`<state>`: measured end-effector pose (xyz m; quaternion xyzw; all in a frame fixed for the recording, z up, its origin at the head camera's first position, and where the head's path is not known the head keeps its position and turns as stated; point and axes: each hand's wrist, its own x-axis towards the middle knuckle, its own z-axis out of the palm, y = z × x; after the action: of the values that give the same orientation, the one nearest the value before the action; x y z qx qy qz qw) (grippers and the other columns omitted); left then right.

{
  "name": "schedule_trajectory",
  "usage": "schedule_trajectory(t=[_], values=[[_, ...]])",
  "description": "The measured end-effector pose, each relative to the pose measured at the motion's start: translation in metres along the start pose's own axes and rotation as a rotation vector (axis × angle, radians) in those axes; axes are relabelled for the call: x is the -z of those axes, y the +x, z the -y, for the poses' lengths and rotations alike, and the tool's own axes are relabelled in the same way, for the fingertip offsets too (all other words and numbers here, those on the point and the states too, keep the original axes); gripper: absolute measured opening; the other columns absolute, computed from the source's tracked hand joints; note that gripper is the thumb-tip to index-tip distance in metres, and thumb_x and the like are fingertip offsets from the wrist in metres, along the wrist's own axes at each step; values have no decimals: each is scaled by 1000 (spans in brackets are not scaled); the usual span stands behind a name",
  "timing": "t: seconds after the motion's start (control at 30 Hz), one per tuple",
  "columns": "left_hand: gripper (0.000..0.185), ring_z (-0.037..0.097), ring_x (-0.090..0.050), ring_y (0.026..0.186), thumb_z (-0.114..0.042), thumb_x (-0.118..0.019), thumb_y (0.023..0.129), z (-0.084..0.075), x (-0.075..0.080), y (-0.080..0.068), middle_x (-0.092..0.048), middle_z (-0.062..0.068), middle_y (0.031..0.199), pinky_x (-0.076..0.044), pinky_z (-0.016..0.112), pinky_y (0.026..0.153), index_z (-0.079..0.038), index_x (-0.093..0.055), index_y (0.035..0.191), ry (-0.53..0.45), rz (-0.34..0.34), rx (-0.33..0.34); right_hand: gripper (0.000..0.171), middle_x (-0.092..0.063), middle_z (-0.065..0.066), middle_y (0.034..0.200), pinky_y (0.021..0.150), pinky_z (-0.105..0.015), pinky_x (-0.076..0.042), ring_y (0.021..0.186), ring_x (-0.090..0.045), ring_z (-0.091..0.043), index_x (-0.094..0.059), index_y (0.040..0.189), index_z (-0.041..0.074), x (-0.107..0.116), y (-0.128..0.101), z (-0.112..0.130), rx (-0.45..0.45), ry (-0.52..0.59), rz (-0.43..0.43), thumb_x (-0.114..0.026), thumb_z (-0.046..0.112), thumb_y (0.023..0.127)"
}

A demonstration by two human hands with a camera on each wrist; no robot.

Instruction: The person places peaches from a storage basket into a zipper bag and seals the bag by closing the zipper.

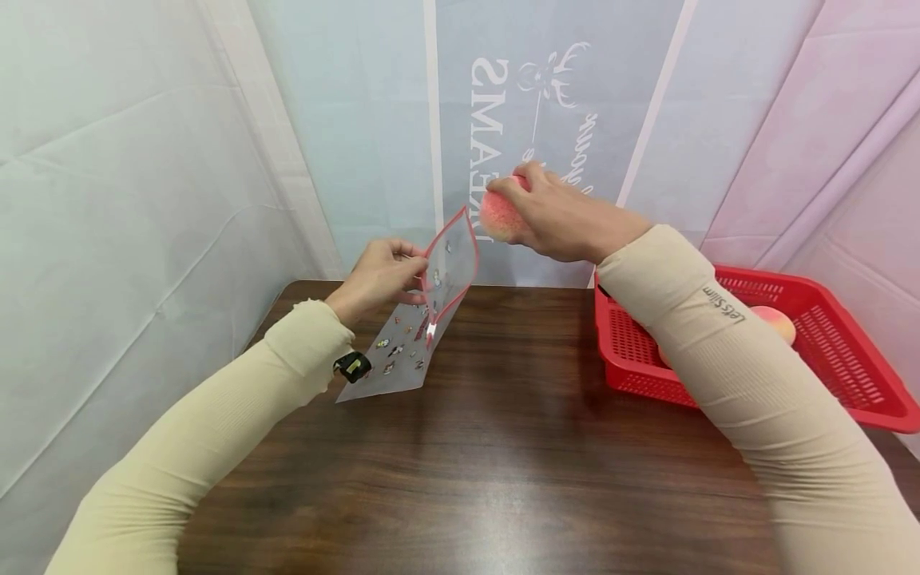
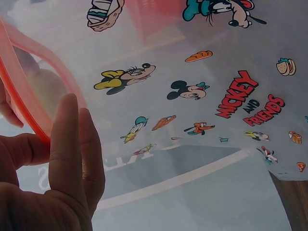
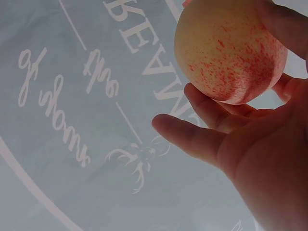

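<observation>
My left hand [image 1: 384, 271] pinches the red rim of a clear zip bag [image 1: 420, 319] printed with cartoon figures, holding its mouth open above the table. In the left wrist view the thumb and fingers [image 2: 67, 154] clamp the red rim [image 2: 21, 94], and the bag [image 2: 202, 91] fills the frame. My right hand [image 1: 557, 216] grips a peach [image 1: 499, 216] in the air just right of the bag's mouth. In the right wrist view the peach [image 3: 231, 48] sits between fingertips and thumb [image 3: 192, 137].
A red plastic basket [image 1: 848, 375] stands at the right on the dark wooden table [image 1: 467, 463], with another peach [image 1: 776, 319] inside, partly hidden by my right sleeve. Pale printed curtains [image 1: 129, 184] close off the back and sides.
</observation>
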<state>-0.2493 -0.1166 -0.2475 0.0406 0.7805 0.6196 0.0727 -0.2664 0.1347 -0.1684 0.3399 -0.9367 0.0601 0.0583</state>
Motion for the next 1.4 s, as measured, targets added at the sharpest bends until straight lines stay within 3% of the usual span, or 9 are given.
schedule_trajectory(t=[0.33,0.5,0.7,1.4], values=[[30,16,-64,70,-4,-50,99,0,-2,0,-60,14,90,-65,30,67,11,-51,125,-2,11,18,64,-35,-24,144,98,-57,-50,125,-42,-45,-34,150,13,-3,5,6,-11,-15,0,-67,15,95],[31,17,-65,72,-6,-51,100,0,-3,0,-61,20,102,-65,32,68,10,-51,126,5,10,18,64,-34,-23,143,95,-55,-52,124,-43,-44,-34,150,14,-3,6,9,-11,-12,4,-67,15,95],[31,16,-65,69,-7,-51,100,1,-3,0,-60,15,93,-65,31,67,10,-51,127,7,13,17,64,-34,-24,143,97,-54,-51,125,-43,-44,-34,150,15,-5,10,13,-1,-17,4,-67,14,95],[22,16,-65,70,-6,-50,100,1,-5,-1,-60,12,86,-65,32,68,6,-54,118,-9,25,2,65,-36,-24,141,101,-56,-49,121,-46,-44,-35,150,13,-11,17,34,70,-90,26,-69,18,94]])
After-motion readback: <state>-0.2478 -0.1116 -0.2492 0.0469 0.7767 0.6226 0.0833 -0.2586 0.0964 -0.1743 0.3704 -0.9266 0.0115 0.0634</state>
